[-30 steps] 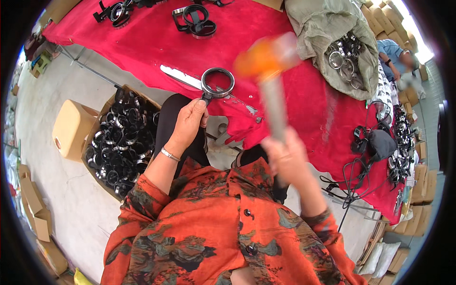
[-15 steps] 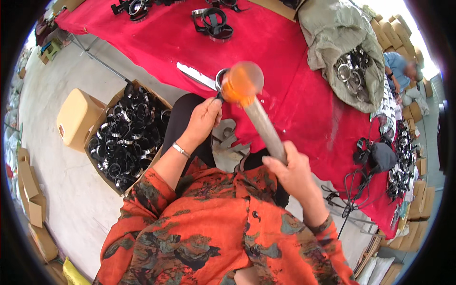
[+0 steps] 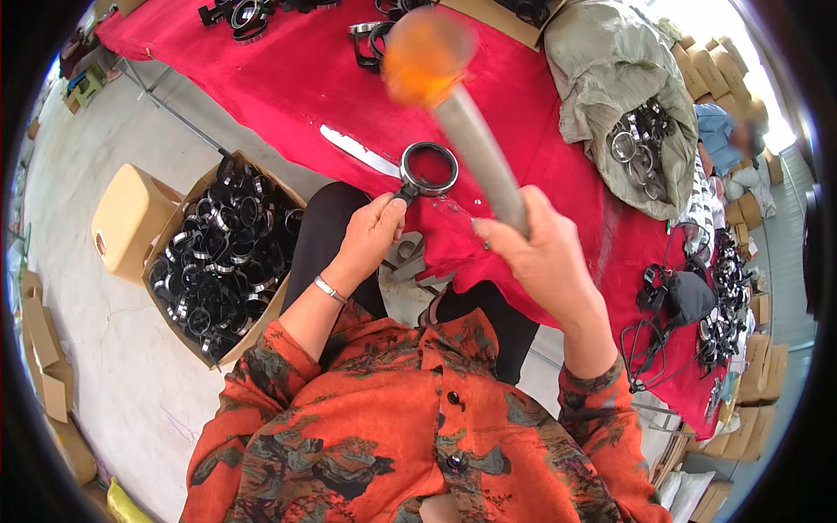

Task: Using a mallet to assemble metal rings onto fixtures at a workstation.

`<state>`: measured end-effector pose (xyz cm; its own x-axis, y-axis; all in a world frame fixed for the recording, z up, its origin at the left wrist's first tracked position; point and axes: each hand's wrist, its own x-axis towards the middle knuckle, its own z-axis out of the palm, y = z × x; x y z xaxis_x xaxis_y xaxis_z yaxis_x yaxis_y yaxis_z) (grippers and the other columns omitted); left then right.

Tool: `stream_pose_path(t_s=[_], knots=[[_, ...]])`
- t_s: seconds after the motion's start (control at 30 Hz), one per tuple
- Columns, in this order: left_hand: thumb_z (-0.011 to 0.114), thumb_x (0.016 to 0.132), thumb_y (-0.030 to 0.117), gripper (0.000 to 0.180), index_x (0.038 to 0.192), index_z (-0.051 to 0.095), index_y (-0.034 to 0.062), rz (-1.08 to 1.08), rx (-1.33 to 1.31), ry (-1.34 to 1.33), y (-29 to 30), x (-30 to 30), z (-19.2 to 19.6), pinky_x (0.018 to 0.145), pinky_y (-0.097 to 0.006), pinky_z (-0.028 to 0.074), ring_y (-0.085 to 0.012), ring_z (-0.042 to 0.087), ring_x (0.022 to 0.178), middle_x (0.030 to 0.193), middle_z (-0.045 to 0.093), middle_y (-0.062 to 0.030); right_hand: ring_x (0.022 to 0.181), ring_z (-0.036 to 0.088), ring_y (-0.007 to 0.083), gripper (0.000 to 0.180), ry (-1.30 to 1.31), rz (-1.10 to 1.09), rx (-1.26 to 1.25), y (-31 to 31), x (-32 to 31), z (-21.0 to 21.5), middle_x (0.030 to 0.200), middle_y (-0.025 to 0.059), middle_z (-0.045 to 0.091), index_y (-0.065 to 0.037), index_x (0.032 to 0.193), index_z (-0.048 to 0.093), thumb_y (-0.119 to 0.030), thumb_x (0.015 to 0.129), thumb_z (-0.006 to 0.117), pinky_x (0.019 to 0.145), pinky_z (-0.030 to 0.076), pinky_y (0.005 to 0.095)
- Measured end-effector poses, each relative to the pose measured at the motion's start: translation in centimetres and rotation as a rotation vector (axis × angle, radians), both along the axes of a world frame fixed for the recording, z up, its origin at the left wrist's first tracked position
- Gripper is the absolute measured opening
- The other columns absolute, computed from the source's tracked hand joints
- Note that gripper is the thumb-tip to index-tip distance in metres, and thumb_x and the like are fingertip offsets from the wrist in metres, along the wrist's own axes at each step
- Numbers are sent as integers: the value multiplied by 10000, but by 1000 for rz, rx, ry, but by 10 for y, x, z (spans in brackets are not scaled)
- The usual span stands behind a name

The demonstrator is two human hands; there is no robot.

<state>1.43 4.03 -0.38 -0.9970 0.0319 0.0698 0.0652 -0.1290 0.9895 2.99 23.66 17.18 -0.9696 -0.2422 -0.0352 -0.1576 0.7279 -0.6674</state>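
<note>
My left hand (image 3: 373, 228) pinches the short black stem of a ring-shaped part with a silver rim (image 3: 406, 166). The ring lies close over the near edge of the red cloth (image 3: 523, 113); whether it touches cannot be told. In my right hand (image 3: 545, 253) is a mallet (image 3: 478, 148), gripped by the lower end of its grey handle. Its orange, translucent head (image 3: 425, 57) is raised above and beyond the ring, apart from it and blurred. A pale, flat strip (image 3: 357, 151) lies beside the ring, on its left.
An open carton (image 3: 228, 355) full of black ring parts stands left of my leg, beside a tan plastic stool (image 3: 131, 218). More parts (image 3: 248, 17) lie at the table's far side. A grey-green sack (image 3: 602, 52) holds others. Black cords (image 3: 645, 349) lie right; a person (image 3: 719, 139) sits beyond.
The mallet head has risen from over the ring toward the far side, and my right hand has lifted with it. The ring, hidden before, now shows; my left hand keeps its hold.
</note>
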Motion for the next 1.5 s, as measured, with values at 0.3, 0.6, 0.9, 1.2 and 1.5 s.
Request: stream_pose_path(t_s=[0.3,0.6,0.9,1.2,1.5], knots=[[467,992,298,324,787,517,53,-15,-24,6,-6,2,-2,576,-225,389,-72,456,616,677,491,6,461,479,104,353,-377,-179,-30,25,-25,-16,618,26,494,-23,878,489,-337,869,649,393,388,273],[559,911,251,311,717,489,18,563,-591,81,-110,89,-16,537,-391,406,-352,489,566,625,464,-178,406,449,80,265,-379,-311,-182,59,23,-47,576,-8,463,-43,878,494,-279,889,614,349,352,239],[504,931,263,279,814,585,23,511,-972,-271,-312,72,-115,699,-459,463,-403,603,817,801,626,-198,418,449,75,291,-364,-264,-227,56,23,-50,577,-7,457,-38,898,499,-294,876,635,364,361,235],[553,866,165,141,853,596,32,746,-948,314,-187,-80,31,720,-467,457,-391,577,822,803,609,-177,449,485,83,296,-396,-307,-221,60,20,-50,565,10,496,-23,838,503,-260,847,680,393,398,253],[536,863,103,72,847,569,40,171,-1441,650,-16,-179,105,709,-406,510,-315,615,805,871,567,-139,468,488,84,323,-401,-291,-236,60,21,-40,594,24,502,4,876,522,-270,840,689,415,406,256]])
